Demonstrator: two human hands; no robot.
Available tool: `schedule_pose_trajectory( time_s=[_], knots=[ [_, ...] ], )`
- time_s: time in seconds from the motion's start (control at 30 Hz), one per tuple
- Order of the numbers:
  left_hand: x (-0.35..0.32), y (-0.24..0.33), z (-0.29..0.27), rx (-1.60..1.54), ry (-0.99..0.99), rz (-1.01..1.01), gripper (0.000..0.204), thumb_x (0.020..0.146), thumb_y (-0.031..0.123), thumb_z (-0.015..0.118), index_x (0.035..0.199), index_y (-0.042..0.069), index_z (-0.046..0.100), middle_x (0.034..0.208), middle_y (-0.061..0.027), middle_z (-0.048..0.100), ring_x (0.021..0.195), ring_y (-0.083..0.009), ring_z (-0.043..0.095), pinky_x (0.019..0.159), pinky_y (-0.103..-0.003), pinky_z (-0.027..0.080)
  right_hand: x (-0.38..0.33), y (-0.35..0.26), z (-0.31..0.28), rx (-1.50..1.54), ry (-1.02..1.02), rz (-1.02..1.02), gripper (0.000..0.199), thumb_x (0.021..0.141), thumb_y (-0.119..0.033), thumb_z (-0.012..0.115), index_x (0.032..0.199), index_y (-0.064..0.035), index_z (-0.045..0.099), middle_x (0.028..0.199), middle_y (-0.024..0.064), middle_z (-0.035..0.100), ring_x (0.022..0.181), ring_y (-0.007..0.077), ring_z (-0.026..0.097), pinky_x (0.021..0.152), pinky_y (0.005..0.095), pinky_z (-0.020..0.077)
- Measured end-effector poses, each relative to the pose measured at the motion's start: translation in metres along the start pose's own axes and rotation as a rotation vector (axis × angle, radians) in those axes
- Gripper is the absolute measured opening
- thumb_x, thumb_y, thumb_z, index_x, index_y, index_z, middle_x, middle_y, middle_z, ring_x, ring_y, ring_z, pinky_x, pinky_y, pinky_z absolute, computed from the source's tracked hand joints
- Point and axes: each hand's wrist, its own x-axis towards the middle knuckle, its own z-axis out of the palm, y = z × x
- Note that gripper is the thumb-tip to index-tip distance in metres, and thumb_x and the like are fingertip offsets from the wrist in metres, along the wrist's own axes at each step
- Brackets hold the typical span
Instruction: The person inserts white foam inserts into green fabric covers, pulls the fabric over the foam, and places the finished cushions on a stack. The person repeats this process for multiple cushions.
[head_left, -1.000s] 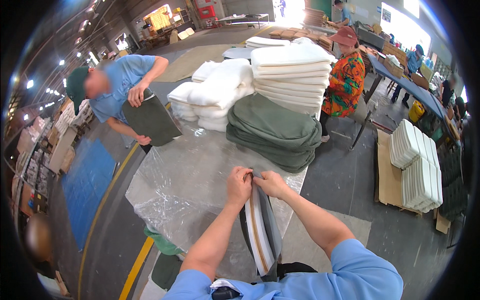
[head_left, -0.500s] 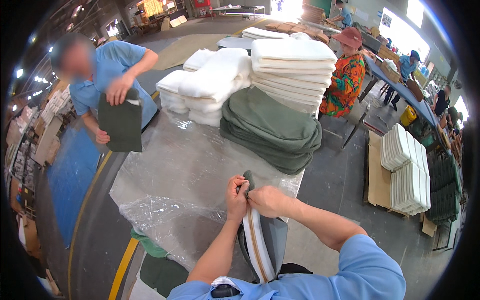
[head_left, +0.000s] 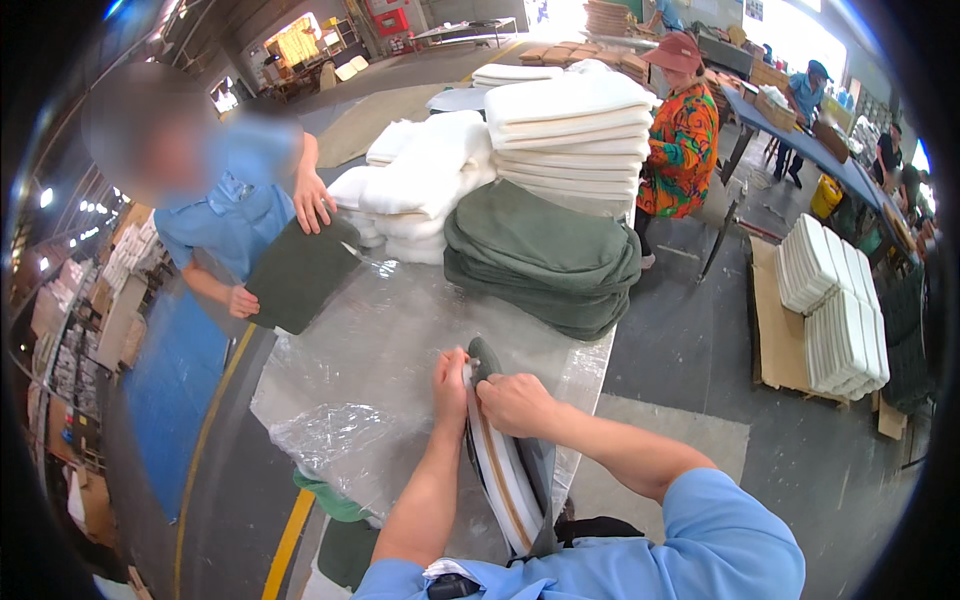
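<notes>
Cover, grey-green: is being pinched by left grip and right grip; below both, striped edging is ideally being kept straight.

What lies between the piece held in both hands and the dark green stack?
The head view shows plastic-covered tabletop between the held piece and the stack.

Dark grey floor spread around the plastic-covered worktop, with yellow lines and a blue sheet on the left. Loaded shelving and glowing lamps showed farther left. 1 long blue table ran along the right; white light glared from a window at far right.
</notes>
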Motion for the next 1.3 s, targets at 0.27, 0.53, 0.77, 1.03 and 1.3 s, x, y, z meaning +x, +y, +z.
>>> schedule_pose_trajectory(
  time_s=[0.27, 0.53, 0.77, 1.03, 1.3],
  knots=[
    [-0.017, 0.075, -0.024, 0.363, -0.131, -0.224, 0.042, 0.094, 0.017, 0.078, 0.130, -0.001, 0.065, 0.121, -0.0092, 0.070, 0.111, -0.0179, 0.066, 0.084, -0.037, 0.057, -0.013, -0.048, -0.010, 0.707, 0.131, -0.007, 0.019, 0.100, -0.020, 0.063, 0.100, -0.0020, 0.069, 0.094, 0.0177, 0.070, 0.087, 0.0313, 0.070, 0.080, 0.0426, 0.0559],
    [-0.161, 0.185, 0.029, 0.438, -0.371, 0.432, 0.060, 0.091, 0.009, 0.075, 0.146, -0.003, 0.057, 0.135, -0.0127, 0.069, 0.125, -0.0210, 0.064, 0.109, -0.035, 0.047, -0.031, 0.042, -0.067, 1.318, 0.631, 0.223, 0.075, 0.112, -0.065, 0.030, 0.120, -0.0022, 0.069, 0.118, 0.0047, 0.069, 0.109, 0.0170, 0.060, 0.098, 0.0351, 0.0435],
    [-0.242, 0.209, 0.013, 0.693, -0.285, 0.386, 0.068, 0.088, 0.022, 0.087, 0.145, -0.001, 0.058, 0.130, -0.0151, 0.071, 0.121, -0.0222, 0.068, 0.103, -0.035, 0.052, -0.064, -0.016, -0.060, 1.014, 0.494, 0.005, 0.087, 0.113, -0.063, 0.018, 0.103, 0.0027, 0.074, 0.095, 0.0110, 0.074, 0.095, 0.0226, 0.067, 0.094, 0.0351, 0.0508],
    [-0.287, 0.197, 0.018, 0.832, -0.208, 0.439, 0.069, 0.084, 0.017, 0.090, 0.144, 0.001, 0.061, 0.135, -0.0137, 0.071, 0.121, -0.0238, 0.070, 0.103, -0.035, 0.053, -0.090, -0.059, -0.078, 1.020, 0.500, -0.171, 0.081, 0.113, -0.054, 0.020, 0.096, 0.0039, 0.074, 0.090, 0.0143, 0.074, 0.084, 0.0237, 0.070, 0.078, 0.0356, 0.0530],
    [-0.296, 0.197, 0.022, 0.880, -0.169, 0.432, 0.067, 0.084, 0.011, 0.087, 0.144, 0.001, 0.059, 0.136, -0.0169, 0.070, 0.120, -0.0286, 0.071, 0.102, -0.038, 0.055, -0.094, -0.097, -0.110, 0.665, 0.594, -0.250, 0.030, 0.083, -0.030, 0.081, 0.090, -0.0034, 0.071, 0.088, 0.0119, 0.068, 0.082, 0.0299, 0.066, 0.075, 0.0392, 0.0497]
  ],
)
